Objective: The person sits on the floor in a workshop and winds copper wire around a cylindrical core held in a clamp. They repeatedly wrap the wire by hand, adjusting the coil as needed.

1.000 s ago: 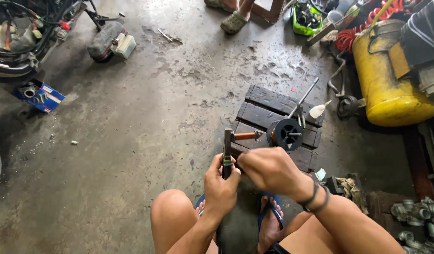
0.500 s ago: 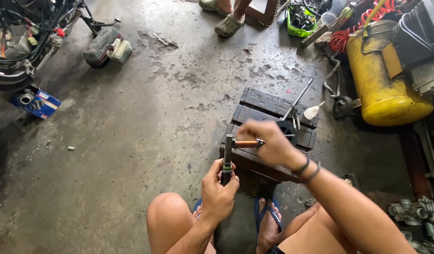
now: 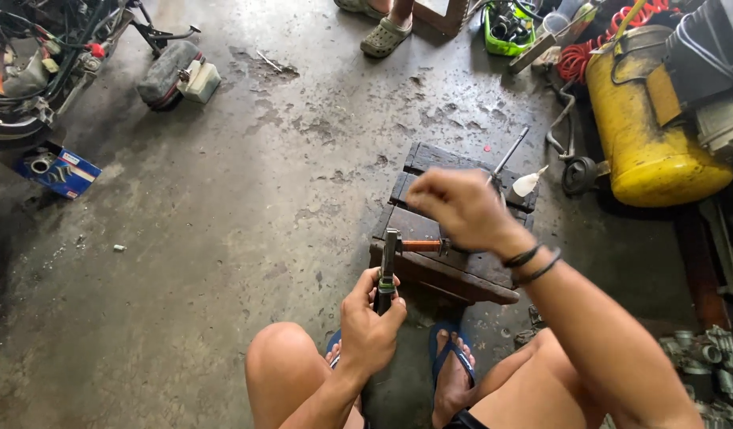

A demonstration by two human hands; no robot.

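blue box (image 3: 57, 169) on floor far left | left hand (image 3: 370, 326) fingers wrapped tight round upright dark tool (image 3: 387, 270), low centre, above knees | orange-handled piece (image 3: 420, 246) lies on dark wooden stool (image 3: 430, 266), touching tool's top | right hand (image 3: 460, 208) over stool, fingers curled, grip cannot tell | yellow tank (image 3: 640, 127) far right

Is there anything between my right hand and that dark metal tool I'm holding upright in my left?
Nothing visible. The right hand hovers over the dark wooden stool, apart from the dark metal tool gripped by the left hand.
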